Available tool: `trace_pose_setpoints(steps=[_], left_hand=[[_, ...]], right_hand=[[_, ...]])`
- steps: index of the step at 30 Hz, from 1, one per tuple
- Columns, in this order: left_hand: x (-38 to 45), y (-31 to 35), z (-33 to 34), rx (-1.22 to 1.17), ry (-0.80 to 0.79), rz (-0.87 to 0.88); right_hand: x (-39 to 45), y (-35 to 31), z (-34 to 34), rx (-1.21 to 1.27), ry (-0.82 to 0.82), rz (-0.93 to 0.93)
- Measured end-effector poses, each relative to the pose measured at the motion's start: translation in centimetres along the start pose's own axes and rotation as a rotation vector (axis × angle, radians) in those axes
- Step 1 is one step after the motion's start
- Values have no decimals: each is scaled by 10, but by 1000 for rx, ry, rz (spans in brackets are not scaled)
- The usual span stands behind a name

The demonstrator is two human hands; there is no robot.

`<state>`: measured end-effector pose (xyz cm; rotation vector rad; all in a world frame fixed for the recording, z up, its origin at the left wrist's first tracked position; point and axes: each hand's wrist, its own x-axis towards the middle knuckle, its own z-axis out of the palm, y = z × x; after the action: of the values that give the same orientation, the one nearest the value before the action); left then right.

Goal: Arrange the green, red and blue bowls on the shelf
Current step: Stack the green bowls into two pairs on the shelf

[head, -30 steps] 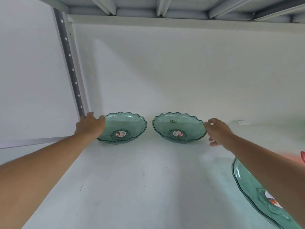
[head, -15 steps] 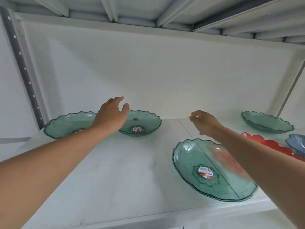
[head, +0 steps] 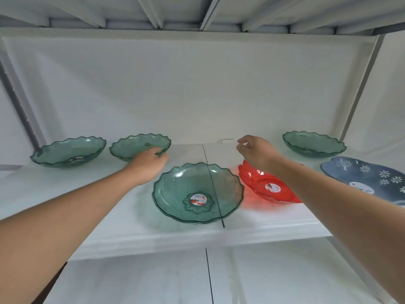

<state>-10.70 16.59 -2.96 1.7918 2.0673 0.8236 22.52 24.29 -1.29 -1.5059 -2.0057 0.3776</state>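
Head view shows us a white shelf [head: 109,216] with six scalloped bowls on it. We count four green ones: the far-left bowl [head: 68,151] sits at the back left, the second bowl [head: 135,144] stands just to its right, the front bowl [head: 198,191] lies near the shelf's front edge at the middle, and the back-right bowl [head: 313,143] sits at the rear right, well apart from the others. The red bowl [head: 266,187] lies just right of the front bowl, and from here we cannot tell whether their rims touch. The blue bowl [head: 368,178], patterned with white flowers, lies at the right edge of the picture, in front of the back-right bowl.

Our left hand [head: 149,165] reaches to the near right rim of the second bowl; the fingers are curled at the rim, but we cannot tell whether they grip it or only touch it. Our right hand [head: 256,153] is in the air above the far edge of the red bowl, empty, its fingers loosely bent and slightly apart, touching nothing. The right forearm crosses over the red bowl and hides part of it.

Round stickers show at the centres of the front, red and blue bowls. A seam [head: 205,153] in the shelf runs front to back and shows through the front bowl.
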Motion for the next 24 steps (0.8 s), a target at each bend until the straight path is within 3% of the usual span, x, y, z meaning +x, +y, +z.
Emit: trace_pose_setpoints(steps=[8, 20, 24], left_hand=[[-8, -1, 25, 75, -249, -87], [61, 30, -11, 64, 10, -7], [85, 80, 2, -48, -29, -9]], right_hand=[[-19, 3, -4, 12, 11, -42], [-34, 45, -61, -77, 95, 110], [-35, 83, -95, -152, 133, 200]])
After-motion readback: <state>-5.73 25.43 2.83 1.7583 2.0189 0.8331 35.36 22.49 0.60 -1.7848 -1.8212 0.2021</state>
